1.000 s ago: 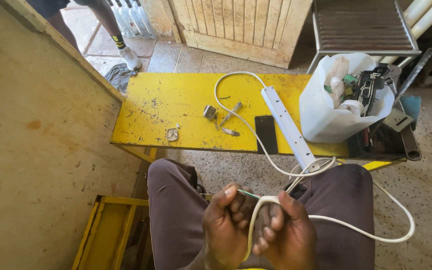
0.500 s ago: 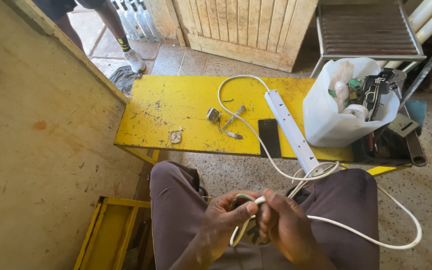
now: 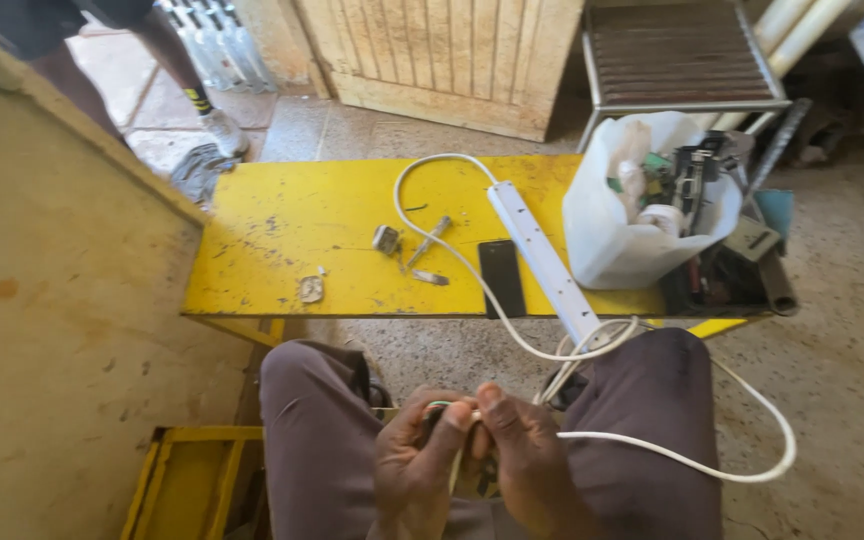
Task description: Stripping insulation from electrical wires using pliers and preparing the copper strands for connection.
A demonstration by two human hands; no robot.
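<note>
Down over the lap, the left hand [image 3: 422, 470] is closed, fingertips pinching the end of the white cable [image 3: 672, 458]. Right hand [image 3: 532, 465] curls shut around the same cable, which loops back up to the power strip [image 3: 542, 260] on the yellow tabletop [image 3: 282, 240].

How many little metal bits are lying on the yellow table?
4, by my count: a square piece, a screwdriver-like tool, a flat strip and a bit near the front edge. More may hide behind the white bag.
</note>
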